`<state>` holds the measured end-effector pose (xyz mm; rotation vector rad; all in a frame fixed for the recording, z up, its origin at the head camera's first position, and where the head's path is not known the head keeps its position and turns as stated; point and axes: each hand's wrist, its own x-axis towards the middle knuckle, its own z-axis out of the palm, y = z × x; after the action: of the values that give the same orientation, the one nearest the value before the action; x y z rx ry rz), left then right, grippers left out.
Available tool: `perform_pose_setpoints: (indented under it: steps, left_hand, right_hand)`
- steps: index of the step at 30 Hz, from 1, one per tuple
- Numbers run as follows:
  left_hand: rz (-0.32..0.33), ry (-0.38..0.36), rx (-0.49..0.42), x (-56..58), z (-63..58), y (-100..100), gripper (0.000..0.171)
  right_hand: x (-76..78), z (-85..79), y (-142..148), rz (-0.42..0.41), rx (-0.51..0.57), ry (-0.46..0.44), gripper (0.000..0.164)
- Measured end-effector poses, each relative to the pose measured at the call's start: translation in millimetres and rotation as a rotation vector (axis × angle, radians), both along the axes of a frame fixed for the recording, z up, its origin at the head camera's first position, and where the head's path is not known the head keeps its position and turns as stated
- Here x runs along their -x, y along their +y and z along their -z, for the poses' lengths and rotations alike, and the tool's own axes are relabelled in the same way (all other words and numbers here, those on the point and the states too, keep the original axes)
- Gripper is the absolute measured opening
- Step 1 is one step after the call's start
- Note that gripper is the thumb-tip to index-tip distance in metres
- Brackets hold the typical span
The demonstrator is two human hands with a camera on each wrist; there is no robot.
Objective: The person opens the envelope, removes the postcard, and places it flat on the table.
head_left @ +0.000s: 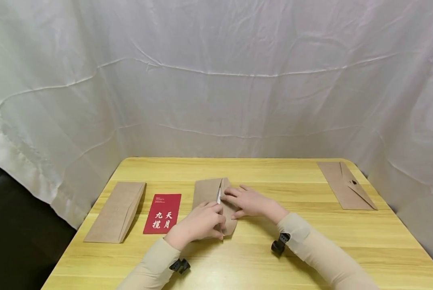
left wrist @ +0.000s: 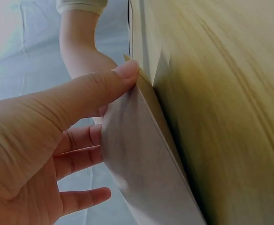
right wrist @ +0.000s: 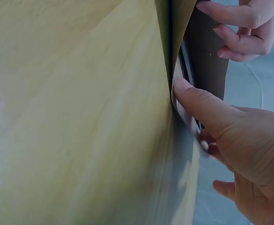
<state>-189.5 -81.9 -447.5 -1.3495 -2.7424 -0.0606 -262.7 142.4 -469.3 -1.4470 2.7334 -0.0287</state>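
A brown paper envelope (head_left: 204, 191) lies mid-table between the two hands, its flap side up and partly lifted. Something white (head_left: 218, 197) shows in the gap under the flap. My left hand (head_left: 203, 221) pinches the envelope near its closer end; in the left wrist view its thumb lies over the paper edge, with fingers behind. On the other side, my right hand (head_left: 250, 201) holds the flap, thumb on its edge and fingertips inside by the opening. The right wrist view shows the bent flap edge (right wrist: 177, 89) under that thumb. What lies deeper inside is hidden.
A red card (head_left: 162, 213) with white characters lies left of the envelope. Farther left rests another brown envelope (head_left: 112, 213). A third brown envelope (head_left: 347, 187) with a dark fastener is at the far right of the wooden table (head_left: 274, 257). White curtains (head_left: 238, 100) hang behind.
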Motion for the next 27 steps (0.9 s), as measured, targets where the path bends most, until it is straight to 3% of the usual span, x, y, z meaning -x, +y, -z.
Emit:
perform_pose_setpoints:
  steps: [9,19,27]
  left_hand:
    - [-0.005,-0.005,0.004,-1.4,-2.3,0.3,0.02]
    - [-0.011,-0.032,-0.011,-3.1,-1.6,1.2,0.021]
    - [-0.005,-0.018,-0.019,-1.5,1.9,0.9,0.022]
  right_hand:
    - [-3.4,-5.0,-3.9,-0.051,-0.084,-0.016,0.069]
    - [-16.2,-12.0,-19.8,-0.023,-0.206,-0.038,0.054]
    - [-16.0,-13.4,-20.7,0.022,-0.197,-0.066,0.054]
